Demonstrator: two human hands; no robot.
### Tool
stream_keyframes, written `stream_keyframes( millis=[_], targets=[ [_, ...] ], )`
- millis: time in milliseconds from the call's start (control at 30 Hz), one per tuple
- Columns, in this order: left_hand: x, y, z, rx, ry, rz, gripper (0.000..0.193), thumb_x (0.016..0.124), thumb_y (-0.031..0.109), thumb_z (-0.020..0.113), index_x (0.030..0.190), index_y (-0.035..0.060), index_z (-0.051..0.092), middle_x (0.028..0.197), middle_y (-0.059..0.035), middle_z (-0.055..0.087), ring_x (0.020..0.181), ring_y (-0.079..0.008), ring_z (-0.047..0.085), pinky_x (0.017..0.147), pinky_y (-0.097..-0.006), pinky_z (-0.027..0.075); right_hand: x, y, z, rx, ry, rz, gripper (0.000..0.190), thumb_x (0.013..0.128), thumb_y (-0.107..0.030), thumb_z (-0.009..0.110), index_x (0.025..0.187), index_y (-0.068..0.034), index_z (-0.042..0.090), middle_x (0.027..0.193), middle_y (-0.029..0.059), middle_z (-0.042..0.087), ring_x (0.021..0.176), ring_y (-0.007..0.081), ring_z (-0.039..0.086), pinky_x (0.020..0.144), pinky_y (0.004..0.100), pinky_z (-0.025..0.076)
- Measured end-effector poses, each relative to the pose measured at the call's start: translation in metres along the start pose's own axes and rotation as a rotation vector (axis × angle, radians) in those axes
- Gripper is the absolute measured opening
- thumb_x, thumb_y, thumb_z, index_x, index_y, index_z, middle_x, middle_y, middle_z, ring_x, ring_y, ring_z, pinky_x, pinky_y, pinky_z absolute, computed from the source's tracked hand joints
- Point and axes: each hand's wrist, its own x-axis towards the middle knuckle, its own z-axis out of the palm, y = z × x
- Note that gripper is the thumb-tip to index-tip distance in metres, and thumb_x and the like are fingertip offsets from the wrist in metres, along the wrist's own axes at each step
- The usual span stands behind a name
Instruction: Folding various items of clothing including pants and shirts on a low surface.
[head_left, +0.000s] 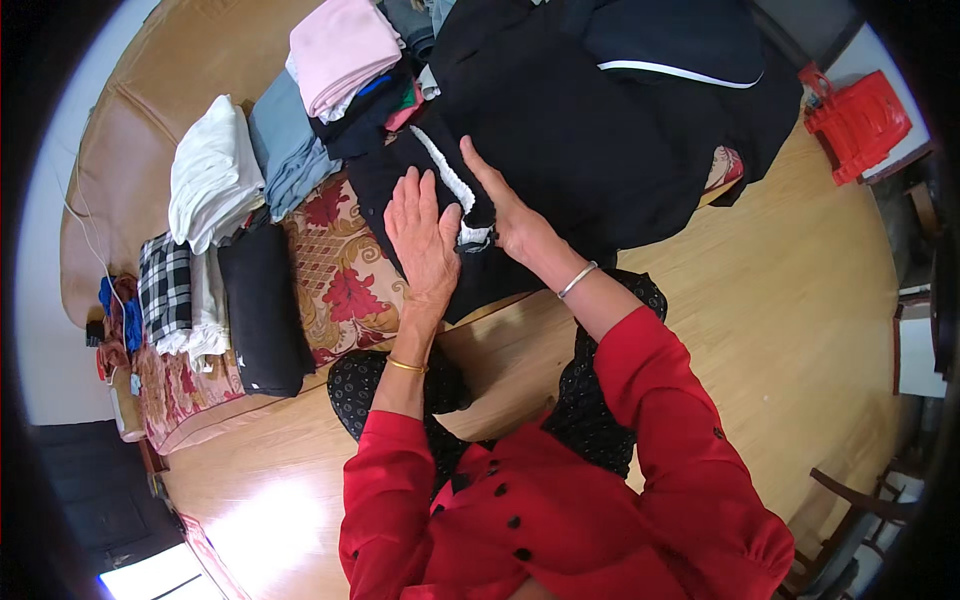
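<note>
A piece of black fabric with a ruffled white edge (448, 169) lies on a larger black garment (570, 150), spread over the patterned sofa seat. My left hand (424, 232) rests flat on the black cloth, left of the white edge, fingers pointing away from me. On the other side, my right hand (510, 210) stands on its edge with the thumb raised, its palm side against the black fabric. The lower end of the white trim curls between the two hands. Whether the right fingers grip any cloth is hidden.
Folded clothes stand at the left: a pink stack (345, 56), white clothing (214, 172), blue-grey cloth (289, 135), a checked cloth (165, 285) and a black roll (262, 307). A dark item with a white stripe (675, 45) lies far right. A red plastic stool (862, 124) stands beyond.
</note>
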Motion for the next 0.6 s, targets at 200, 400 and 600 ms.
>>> stream_keyframes(
  millis=[200,400,600],
  targets=[
    [0.005,0.008,0.007,0.186,-0.036,0.059,0.047,0.091,0.027,0.048,0.131,0.0015,0.045,0.138,-0.0180,0.041,0.129,-0.0322,0.036,0.106,-0.0439,0.024,0.038,0.008,-0.025,0.078,-0.250,0.034,0.041,0.079,-0.039,0.071,0.104,-0.008,0.061,0.096,0.0040,0.062,0.087,0.0148,0.059,0.076,0.0283,0.048],
    [0.003,-0.007,-0.011,-0.283,0.011,0.035,0.042,0.080,0.007,0.061,0.120,0.0010,0.053,0.132,-0.0192,0.046,0.124,-0.0358,0.040,0.104,-0.0428,0.031,0.044,-0.001,-0.030,-0.652,0.065,-0.363,0.056,0.061,-0.006,0.078,0.111,0.004,0.056,0.098,0.0168,0.064,0.084,0.0229,0.064,0.076,0.0318,0.049],
    [-0.036,-0.017,-0.048,-0.391,0.150,-0.642,0.060,0.078,0.013,0.068,0.128,-0.0032,0.041,0.119,-0.0202,0.052,0.106,-0.0301,0.053,0.090,-0.0372,0.043,0.024,-0.010,-0.018,-1.285,0.323,-0.904,0.057,0.067,-0.002,0.070,0.121,-0.001,0.053,0.117,0.0206,0.058,0.107,0.0322,0.058,0.091,0.0367,0.047]
  ],
)
